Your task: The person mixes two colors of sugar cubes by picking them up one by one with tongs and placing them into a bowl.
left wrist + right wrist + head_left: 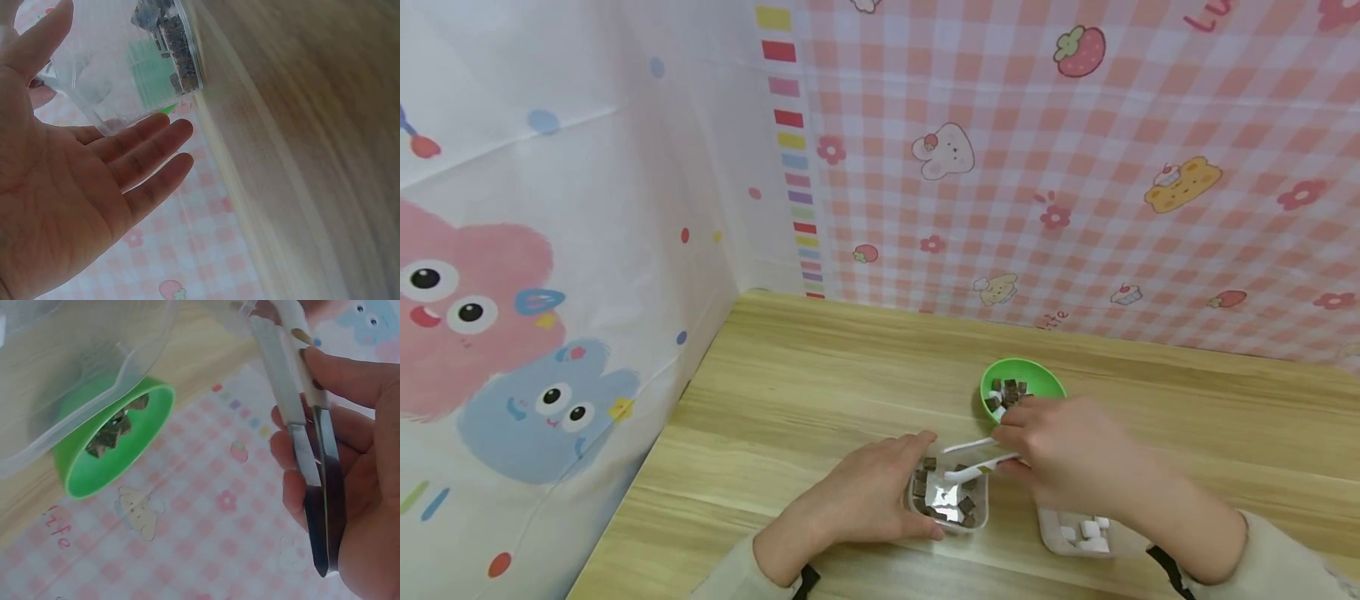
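My left hand (868,492) holds a small clear plastic box (982,504), thumb on its near side and fingers toward the far side. Several dark brown cubes (967,505) lie along the box's walls, around a bright patch of its bottom. In my right hand (1067,450) is a pair of tongs (319,450) with a metal body and white arms. The white tongs tips reach over the box, apart from each other, with no cube visible between them. Whether they touch the box's contents is hard to tell.
Behind my right hand stands a green bowl (1043,380) with brown and white cubes in it. Another clear container (1054,543) with several white cubes (1090,528) sits partly under my right forearm. Patterned cloths hang behind and left of the wooden table (820,367).
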A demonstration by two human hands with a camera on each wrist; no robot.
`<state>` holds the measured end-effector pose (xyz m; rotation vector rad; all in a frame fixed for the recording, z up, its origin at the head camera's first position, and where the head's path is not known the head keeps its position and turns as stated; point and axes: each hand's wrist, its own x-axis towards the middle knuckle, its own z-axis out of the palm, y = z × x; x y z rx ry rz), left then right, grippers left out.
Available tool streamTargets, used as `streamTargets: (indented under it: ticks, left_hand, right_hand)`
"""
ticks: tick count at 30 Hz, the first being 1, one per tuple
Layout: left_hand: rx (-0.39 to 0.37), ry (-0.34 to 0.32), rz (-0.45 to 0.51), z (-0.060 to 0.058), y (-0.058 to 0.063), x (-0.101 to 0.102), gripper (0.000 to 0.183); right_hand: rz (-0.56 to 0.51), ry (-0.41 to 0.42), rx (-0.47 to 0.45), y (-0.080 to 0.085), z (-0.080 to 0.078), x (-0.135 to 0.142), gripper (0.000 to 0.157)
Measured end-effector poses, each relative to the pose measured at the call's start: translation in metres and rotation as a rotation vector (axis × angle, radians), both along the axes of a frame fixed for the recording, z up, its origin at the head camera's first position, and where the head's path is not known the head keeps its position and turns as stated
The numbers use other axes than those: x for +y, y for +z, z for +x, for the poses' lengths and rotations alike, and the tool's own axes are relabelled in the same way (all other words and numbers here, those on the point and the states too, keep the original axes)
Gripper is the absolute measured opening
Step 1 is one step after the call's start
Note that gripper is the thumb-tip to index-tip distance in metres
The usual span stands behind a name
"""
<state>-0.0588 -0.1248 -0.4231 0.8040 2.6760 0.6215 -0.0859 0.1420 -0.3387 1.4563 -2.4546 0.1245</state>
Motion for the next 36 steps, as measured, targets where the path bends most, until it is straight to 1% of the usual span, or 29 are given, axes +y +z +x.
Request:
streamTargets:
  ticks: [4, 8, 15, 18, 23, 25, 28, 32, 36]
  left_hand:
    - [-0.004, -0.003, -0.001, -0.001, 0.000, 0.000, 0.110]
    - [-0.008, 0.000, 0.001, -0.001, 0.001, 0.000, 0.109]
    - [-0.017, 0.006, 0.011, -0.001, 0.001, -0.003, 0.108]
    - [-0.019, 0.008, 0.014, -0.001, 0.001, -0.003, 0.107]
    - [-0.015, 0.006, 0.018, -0.001, 0.001, -0.003, 0.106]
    - [-0.013, 0.004, 0.020, -0.001, 0.000, -0.003, 0.106]
    - [-0.008, 0.000, 0.025, -0.001, 0.000, -0.003, 0.105]
    - [-0.003, -0.007, 0.031, 0.000, -0.001, -0.003, 0.105]
    - [-0.002, -0.010, 0.033, 0.000, -0.001, -0.002, 0.105]
  right_hand:
    - [0.123, 0.023, 0.045, 0.001, 0.001, -0.011, 0.025]
    - [0.225, 0.025, 0.075, 0.003, 0.002, -0.022, 0.025]
    - [0.298, -0.008, 0.014, 0.002, 0.006, -0.043, 0.032]
    - [0.326, -0.019, 0.027, 0.000, 0.007, -0.050, 0.032]
    - [0.328, -0.039, 0.011, -0.003, 0.009, -0.058, 0.032]
    - [0.338, -0.060, -0.004, -0.004, 0.011, -0.062, 0.031]
    - [0.395, -0.103, -0.016, -0.004, 0.012, -0.068, 0.028]
    - [0.474, -0.145, 0.006, -0.005, 0.014, -0.075, 0.030]
    - [0.486, -0.139, 0.045, -0.005, 0.014, -0.075, 0.034]
